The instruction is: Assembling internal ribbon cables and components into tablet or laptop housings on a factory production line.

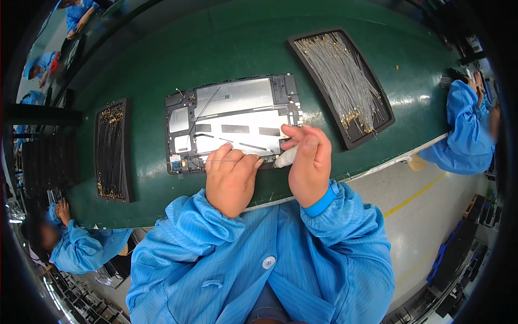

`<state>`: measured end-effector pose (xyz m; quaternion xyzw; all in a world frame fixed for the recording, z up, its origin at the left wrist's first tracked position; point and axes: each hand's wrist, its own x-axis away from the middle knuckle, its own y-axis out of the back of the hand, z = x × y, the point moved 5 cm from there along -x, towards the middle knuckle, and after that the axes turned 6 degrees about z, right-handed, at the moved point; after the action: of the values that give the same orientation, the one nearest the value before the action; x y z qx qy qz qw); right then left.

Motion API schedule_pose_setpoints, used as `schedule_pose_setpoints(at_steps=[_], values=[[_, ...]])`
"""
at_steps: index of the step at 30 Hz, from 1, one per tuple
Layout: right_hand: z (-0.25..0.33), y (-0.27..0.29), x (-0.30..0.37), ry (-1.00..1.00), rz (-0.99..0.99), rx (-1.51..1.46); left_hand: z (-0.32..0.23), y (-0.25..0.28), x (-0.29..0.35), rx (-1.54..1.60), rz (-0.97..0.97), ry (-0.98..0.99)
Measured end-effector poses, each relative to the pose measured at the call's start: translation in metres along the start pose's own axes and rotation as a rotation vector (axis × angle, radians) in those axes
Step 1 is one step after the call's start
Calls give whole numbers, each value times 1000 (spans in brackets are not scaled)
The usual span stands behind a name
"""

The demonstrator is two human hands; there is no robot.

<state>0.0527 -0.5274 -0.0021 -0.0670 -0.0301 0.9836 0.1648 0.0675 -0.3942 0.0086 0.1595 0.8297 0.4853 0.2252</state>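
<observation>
An opened tablet body (pixel 237 89), black-framed with silver plates and circuit boards, lies on the green bench in front of me. My left hand (pixel 229 181) rests over its near edge with bent fingers. A thin grey cable (pixel 189 161) runs across those fingers along that edge, gripped between the fingertips near the right end. Beside it, my right hand (pixel 312 167) is at the near right corner. One digit in a white finger cover (pixel 286 157) presses on the corner there; the other fingers stay apart, with nothing visible between them. What lies under the fingertips is hidden.
A black tray (pixel 350 143) of grey cables with gold ends stands to the right. Another tray (pixel 128 162) at left holds black cables. The green bench (pixel 226 54) extends beyond the tablet. Co-workers in blue sit on the right (pixel 458 129) and left (pixel 89 248).
</observation>
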Motion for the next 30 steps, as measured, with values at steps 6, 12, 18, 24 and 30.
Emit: schedule_pose_setpoints(at_steps=[6, 12, 18, 24, 30], values=[[-4, -3, 3, 214, 42, 117, 0, 0, 1, -11, -9, 13], [-6, -4, 3, 289, 30, 123, 0, -1, -1, -17, -18, 4], [0, -6, 3, 245, 98, 207, 1, -3, 2, -21, -1, 16], [26, -34, -11, 370, 429, 599, 8, -7, 6, -4, 73, 3], [27, -30, -12, 441, 339, 594, 5, -6, 2, -21, 64, -16]])
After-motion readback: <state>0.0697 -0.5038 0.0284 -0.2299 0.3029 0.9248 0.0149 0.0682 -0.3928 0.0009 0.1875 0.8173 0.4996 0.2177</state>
